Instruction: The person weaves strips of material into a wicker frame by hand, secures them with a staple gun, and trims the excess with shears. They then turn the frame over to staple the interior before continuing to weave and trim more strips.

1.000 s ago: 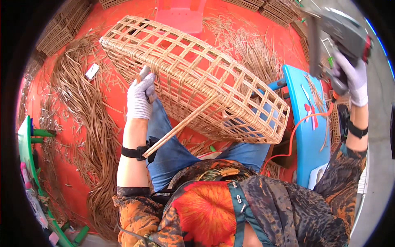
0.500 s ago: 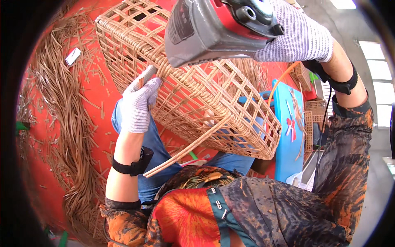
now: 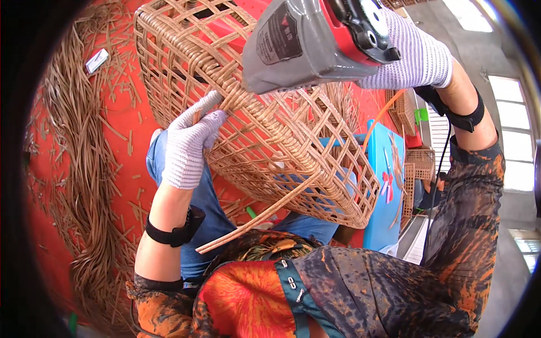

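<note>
Lowered closer onto woven basket point(image 3: 265, 141) since earlier frame: grey-red power tool point(image 3: 321, 39) gripped in gloved right hand point(image 3: 411, 56), left hand point(image 3: 189, 146) pressing basket rim on lap, tool tip hidden, cane offcuts point(image 3: 79, 169) scattered beyond left hand.

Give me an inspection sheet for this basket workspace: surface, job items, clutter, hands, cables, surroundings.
Surface: red floor, partly covered.
Job's things: open-weave rattan basket tilted across the person's lap; grey and red power tool at its rim; loose rattan strip sticking out below.
Clutter: rattan strands heaped at left; small white packet.
Hands: left hand, gloved, grips the basket weave; right hand, gloved, holds the power tool.
Cables: orange cord behind the basket; dark lead along the right forearm.
Surroundings: blue stool, stacked woven trays, windows at right.
</note>
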The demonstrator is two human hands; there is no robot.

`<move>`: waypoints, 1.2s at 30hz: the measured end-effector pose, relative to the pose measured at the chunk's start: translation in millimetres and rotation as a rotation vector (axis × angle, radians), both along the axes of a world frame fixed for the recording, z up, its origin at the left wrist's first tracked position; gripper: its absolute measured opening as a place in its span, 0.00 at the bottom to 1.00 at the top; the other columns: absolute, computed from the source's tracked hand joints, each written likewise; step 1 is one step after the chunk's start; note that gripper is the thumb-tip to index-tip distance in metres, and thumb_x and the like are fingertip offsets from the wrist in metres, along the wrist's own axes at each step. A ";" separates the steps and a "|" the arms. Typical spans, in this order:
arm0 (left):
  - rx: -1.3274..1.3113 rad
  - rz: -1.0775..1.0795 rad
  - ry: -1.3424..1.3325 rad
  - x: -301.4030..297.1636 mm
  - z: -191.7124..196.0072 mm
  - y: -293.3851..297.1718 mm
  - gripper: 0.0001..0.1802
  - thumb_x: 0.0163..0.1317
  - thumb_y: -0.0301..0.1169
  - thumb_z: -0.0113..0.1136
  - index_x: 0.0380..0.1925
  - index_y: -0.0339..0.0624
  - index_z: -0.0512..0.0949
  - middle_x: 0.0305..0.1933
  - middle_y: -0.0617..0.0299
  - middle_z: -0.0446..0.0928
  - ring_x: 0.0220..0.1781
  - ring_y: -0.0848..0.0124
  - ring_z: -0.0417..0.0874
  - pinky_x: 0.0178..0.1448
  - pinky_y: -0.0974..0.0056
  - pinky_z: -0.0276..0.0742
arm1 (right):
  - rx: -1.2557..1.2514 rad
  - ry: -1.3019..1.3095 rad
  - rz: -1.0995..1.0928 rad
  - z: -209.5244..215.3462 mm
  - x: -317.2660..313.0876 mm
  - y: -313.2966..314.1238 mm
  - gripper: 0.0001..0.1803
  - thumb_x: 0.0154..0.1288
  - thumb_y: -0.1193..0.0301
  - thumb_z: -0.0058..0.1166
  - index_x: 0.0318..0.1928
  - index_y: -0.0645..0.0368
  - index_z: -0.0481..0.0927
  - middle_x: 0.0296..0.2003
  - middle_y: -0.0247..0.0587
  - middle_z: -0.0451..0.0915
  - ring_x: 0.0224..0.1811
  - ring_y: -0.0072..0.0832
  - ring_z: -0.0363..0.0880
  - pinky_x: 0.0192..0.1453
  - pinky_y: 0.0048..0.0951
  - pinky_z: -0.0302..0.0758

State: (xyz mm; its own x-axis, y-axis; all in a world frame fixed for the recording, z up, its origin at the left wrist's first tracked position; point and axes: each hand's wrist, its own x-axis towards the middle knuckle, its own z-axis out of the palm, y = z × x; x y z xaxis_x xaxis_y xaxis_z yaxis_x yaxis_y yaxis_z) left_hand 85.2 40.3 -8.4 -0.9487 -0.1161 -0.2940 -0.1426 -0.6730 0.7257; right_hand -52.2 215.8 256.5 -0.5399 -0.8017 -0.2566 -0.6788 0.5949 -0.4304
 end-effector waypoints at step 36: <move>0.009 -0.023 -0.021 -0.9 -1.7 -2.7 0.24 0.65 0.23 0.59 0.63 0.34 0.76 0.31 0.70 0.74 0.24 0.82 0.65 0.29 0.74 0.60 | 0.058 -0.370 0.482 -0.4 -46.2 -18.1 0.28 0.54 0.66 0.74 0.52 0.68 0.78 0.41 0.46 0.85 0.42 0.28 0.83 0.48 0.26 0.83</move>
State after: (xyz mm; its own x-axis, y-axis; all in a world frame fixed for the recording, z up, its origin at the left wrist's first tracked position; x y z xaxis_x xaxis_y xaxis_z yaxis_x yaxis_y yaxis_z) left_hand 84.3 37.6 -10.1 -0.9448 -0.0915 -0.3145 -0.1730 -0.6759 0.7164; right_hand -98.5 197.7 256.1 0.0136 -0.9126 -0.4086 -0.6890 0.2876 -0.6653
